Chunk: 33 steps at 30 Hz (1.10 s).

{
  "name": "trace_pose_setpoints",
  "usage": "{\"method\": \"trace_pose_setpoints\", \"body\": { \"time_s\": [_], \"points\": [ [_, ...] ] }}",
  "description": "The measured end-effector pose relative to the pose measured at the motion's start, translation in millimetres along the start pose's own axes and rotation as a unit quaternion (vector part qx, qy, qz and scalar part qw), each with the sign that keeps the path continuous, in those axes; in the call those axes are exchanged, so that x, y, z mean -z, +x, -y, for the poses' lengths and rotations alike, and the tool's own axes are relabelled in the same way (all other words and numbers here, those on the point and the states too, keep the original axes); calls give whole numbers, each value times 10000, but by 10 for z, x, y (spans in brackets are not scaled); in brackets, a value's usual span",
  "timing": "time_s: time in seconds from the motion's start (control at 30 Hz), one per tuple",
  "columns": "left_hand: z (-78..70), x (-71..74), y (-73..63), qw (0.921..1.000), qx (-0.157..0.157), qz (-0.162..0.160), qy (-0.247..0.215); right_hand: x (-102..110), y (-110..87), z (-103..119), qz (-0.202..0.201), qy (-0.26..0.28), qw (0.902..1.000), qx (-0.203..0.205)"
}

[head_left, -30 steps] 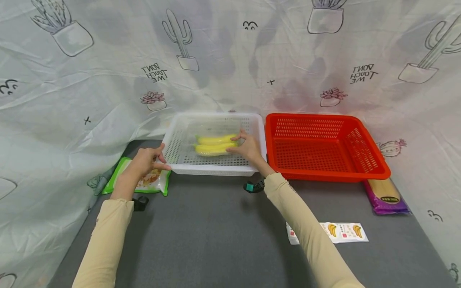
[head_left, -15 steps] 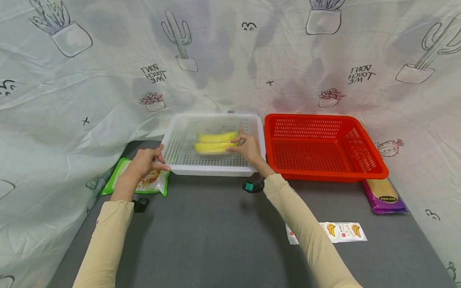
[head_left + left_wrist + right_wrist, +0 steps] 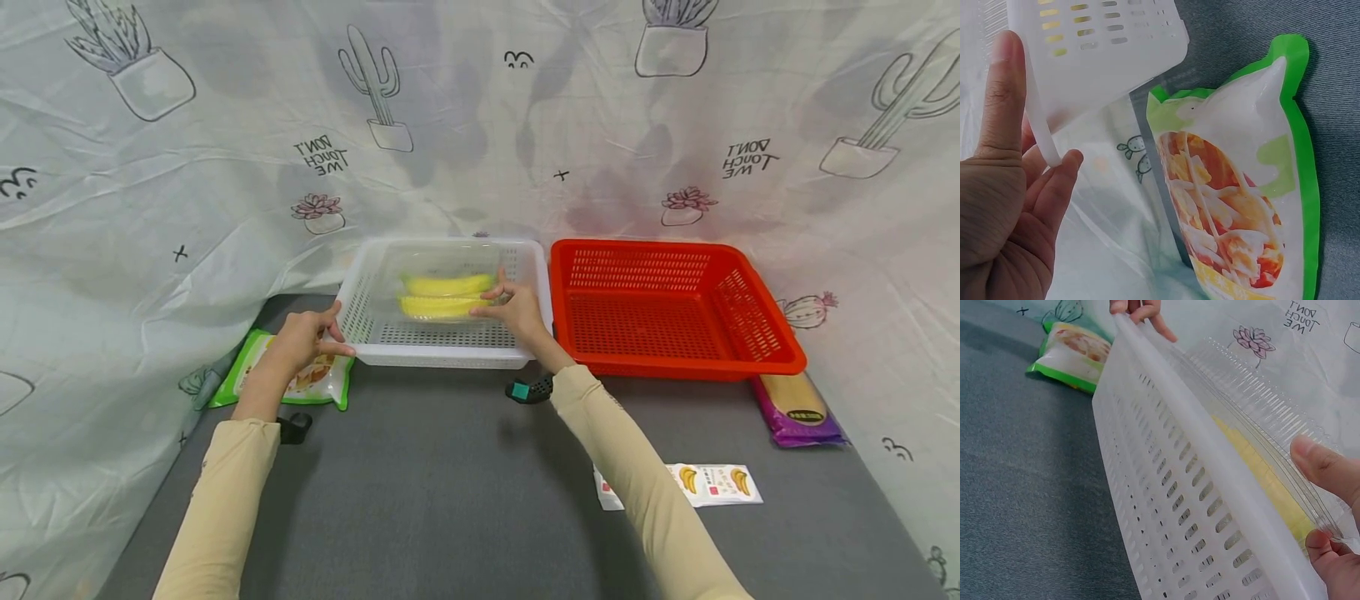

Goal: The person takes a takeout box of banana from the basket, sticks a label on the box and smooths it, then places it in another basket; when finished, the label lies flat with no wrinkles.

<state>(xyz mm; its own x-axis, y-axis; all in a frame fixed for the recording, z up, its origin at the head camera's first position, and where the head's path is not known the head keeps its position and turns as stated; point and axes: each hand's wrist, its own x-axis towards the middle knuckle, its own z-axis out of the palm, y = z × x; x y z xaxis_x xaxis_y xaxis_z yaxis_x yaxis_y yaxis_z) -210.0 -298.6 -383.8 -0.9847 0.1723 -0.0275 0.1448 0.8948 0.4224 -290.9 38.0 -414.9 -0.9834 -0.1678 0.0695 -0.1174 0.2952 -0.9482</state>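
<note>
A white slotted plastic basket (image 3: pixel 438 357) stands at the back of the table. My left hand (image 3: pixel 303 336) grips its left rim, thumb on one side and fingers on the other in the left wrist view. Inside the basket is a clear plastic clamshell box (image 3: pixel 1244 387) with yellow bananas (image 3: pixel 446 308) showing through it. With thumb and fingers, my right hand (image 3: pixel 517 307) pinches the box's right edge, reaching over the basket's right side.
Right of the white basket stands a red slotted basket (image 3: pixel 675 367). A green-edged food bag (image 3: pixel 1222 206) lies by my left hand. At the right, a purple-ended packet (image 3: pixel 798 412) lies partly under the red basket. Banana-printed labels (image 3: pixel 720 483) lie beside my right sleeve.
The clamshell box with the bananas has shifted slightly left within the white basket. Both hands keep their holds and stay nearly still.
</note>
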Motion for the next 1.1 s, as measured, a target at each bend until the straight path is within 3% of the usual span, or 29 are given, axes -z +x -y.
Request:
{"method": "trace_pose_setpoints", "body": {
  "time_s": [0.37,0.7,0.83,1.1],
  "points": [
    [-16,1,-2,10000,44,62,-53,19,-79,-1,-42,339,9994,52],
    [-4,-6,-22,10000,-41,-60,17,44,-159,23,-172,1044,9937,373],
    [3,5,-16,9999,-36,-50,86,52,-198,97,-99,1187,9924,317],
    [-2,-6,7,10000,16,51,37,83,-257,188,-60,927,9957,-42]
  ]
}}
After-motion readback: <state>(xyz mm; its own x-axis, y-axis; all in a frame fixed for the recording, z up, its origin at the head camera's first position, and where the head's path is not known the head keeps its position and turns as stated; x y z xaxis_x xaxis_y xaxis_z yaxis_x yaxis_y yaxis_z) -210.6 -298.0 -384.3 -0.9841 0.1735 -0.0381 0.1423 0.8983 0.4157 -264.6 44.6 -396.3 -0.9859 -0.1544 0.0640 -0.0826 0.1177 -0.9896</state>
